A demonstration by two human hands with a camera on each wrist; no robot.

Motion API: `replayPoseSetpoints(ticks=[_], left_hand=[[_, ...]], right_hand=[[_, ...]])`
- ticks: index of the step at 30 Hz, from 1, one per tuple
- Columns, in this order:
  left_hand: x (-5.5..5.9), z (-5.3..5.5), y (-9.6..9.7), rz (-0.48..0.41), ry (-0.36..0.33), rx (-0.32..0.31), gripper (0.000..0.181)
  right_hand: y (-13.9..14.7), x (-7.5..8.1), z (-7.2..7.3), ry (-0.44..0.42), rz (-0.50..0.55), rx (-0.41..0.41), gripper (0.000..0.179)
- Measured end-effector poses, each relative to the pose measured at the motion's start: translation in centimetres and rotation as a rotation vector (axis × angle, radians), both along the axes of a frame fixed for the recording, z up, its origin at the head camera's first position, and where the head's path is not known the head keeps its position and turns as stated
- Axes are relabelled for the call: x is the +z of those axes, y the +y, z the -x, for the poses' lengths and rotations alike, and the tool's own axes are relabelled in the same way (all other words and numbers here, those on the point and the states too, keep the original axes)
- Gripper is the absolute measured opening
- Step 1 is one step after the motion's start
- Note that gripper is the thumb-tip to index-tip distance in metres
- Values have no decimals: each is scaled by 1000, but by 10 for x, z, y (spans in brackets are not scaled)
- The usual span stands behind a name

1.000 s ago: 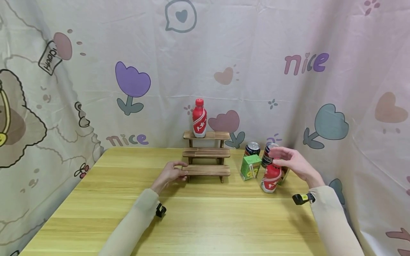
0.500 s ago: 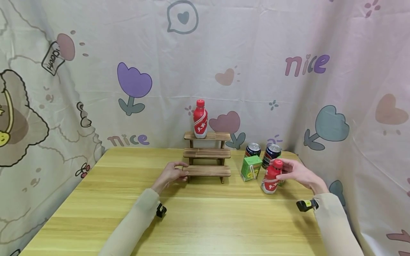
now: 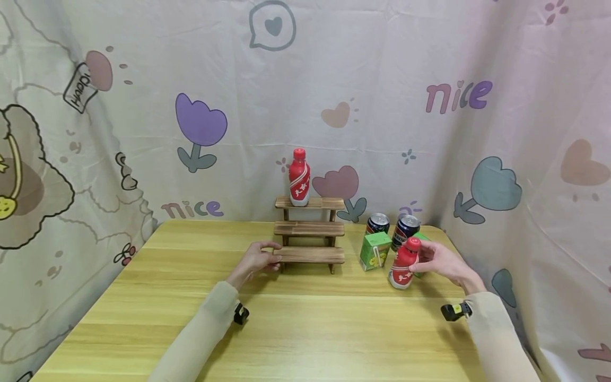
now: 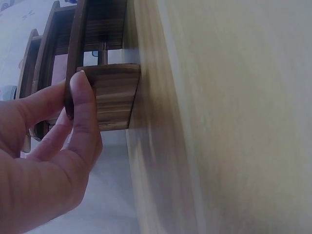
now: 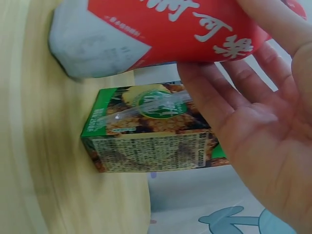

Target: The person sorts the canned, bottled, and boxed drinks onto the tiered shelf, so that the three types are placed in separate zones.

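Observation:
My left hand point(image 3: 255, 260) pinches the left end of the lowest step of a three-tier wooden display stand point(image 3: 310, 254). In the left wrist view, thumb and fingers clasp the edge of that dark brown step point(image 4: 75, 58). On the top tier stands a red drink bottle point(image 3: 299, 178). To the right of the stand, my right hand point(image 3: 444, 265) holds a second red bottle point(image 3: 403, 268) around its upper part, the thumb in front and the fingers behind. This bottle is upright, slightly tilted. In the right wrist view its white base point(image 5: 92, 44) shows close to the tabletop.
Beside the held bottle is a juice carton point(image 5: 156, 107) with a straw, mostly hidden in the head view. A green drink carton point(image 3: 374, 252) stands left of the bottle, with two dark cans point(image 3: 378, 223) behind. A printed curtain point(image 3: 391, 106) surrounds the wooden table point(image 3: 305, 339).
My right hand has come down from above the bottle's cap to its side and closed around it. The bottle stays roughly in place. My left hand keeps its hold on the stand.

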State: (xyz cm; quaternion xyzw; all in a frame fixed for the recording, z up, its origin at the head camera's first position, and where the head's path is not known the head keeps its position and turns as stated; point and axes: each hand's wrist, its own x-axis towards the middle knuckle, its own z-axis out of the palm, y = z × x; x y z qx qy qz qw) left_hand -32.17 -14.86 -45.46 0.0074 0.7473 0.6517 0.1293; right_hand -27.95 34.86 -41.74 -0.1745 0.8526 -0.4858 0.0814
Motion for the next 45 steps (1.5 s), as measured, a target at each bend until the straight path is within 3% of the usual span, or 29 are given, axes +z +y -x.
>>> replayPoseSetpoints(ticks=[17, 24, 31, 45], left_hand=[[-2, 2, 1, 22, 0, 5, 37], [-2, 1, 2, 17, -6, 2, 38], [1, 1, 1, 21, -1, 3, 38], [1, 0, 1, 26, -5, 8, 38]], right_hand=[[-13, -11, -4, 79, -4, -144, 67], [-18, -12, -3, 72, -29, -200, 67], [-24, -8, -3, 130, -3, -195, 65], [-46, 14, -4, 202, 203, -133, 61]])
